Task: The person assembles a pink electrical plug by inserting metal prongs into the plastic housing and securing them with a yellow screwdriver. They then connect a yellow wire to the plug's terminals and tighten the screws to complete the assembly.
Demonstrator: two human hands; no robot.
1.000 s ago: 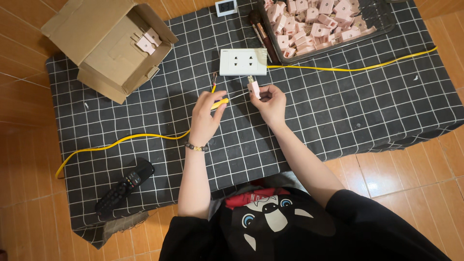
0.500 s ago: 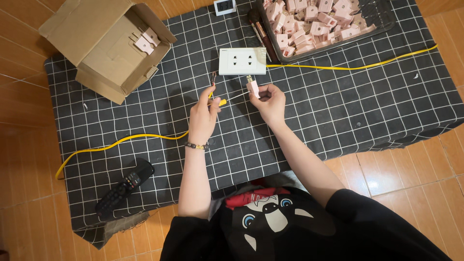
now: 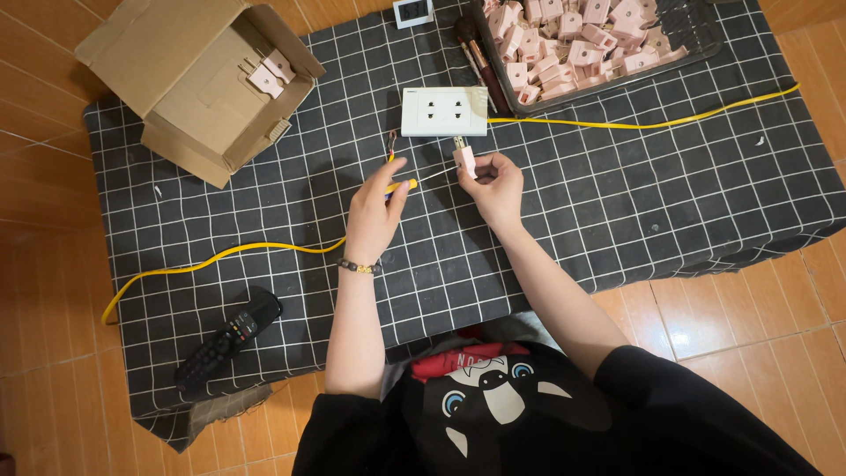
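My left hand (image 3: 374,211) pinches the end of a yellow cable (image 3: 220,257), whose bare wire tips (image 3: 390,141) point up just left of a white double socket plate (image 3: 444,111). My right hand (image 3: 495,185) holds a small pink plug (image 3: 464,159) upright, its prongs just below the socket plate's lower edge. Both hands hover over a black cloth with a white grid (image 3: 617,203).
An open cardboard box (image 3: 189,84) with two pink plugs inside sits at the upper left. A dark tray (image 3: 696,44) full of pink plugs stands at the top right, a second yellow cable (image 3: 652,123) running beside it. A black remote (image 3: 227,339) lies lower left.
Both hands have stayed almost still; the left hand's cable end has shifted only slightly.
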